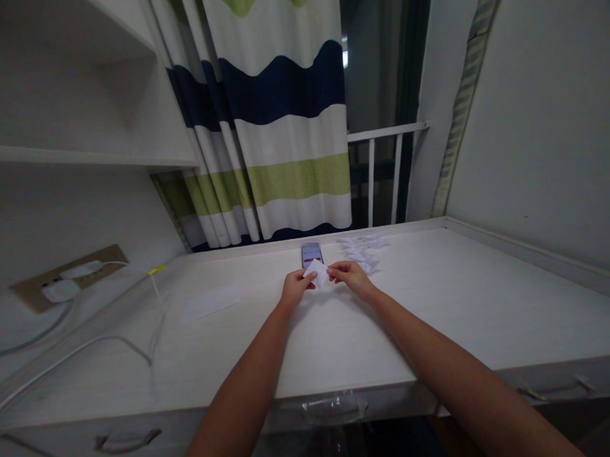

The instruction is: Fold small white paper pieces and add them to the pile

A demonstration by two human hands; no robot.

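Observation:
A small piece of folded white paper (pixel 317 272) is held up between my two hands, above the middle of the desk. My left hand (pixel 296 287) pinches its left side, with the thumb lying on the paper. At the right corner, the fingertips of my right hand (pixel 351 275) are closed on the same paper. Just behind it a phone (pixel 311 249) with a lit screen stands or lies near the desk's back edge; the paper hides its lower part. Several folded white paper pieces (pixel 358 252) lie in a loose pile behind my right hand.
A flat white paper sheet (pixel 212 303) lies on the white desk (pixel 339 347) to the left. White cables (pixel 113 338) run from a wall socket (pixel 69 277) across the desk's left end. Behind the desk hang a striped curtain (pixel 296 135) and a white window rail (pixel 389 132).

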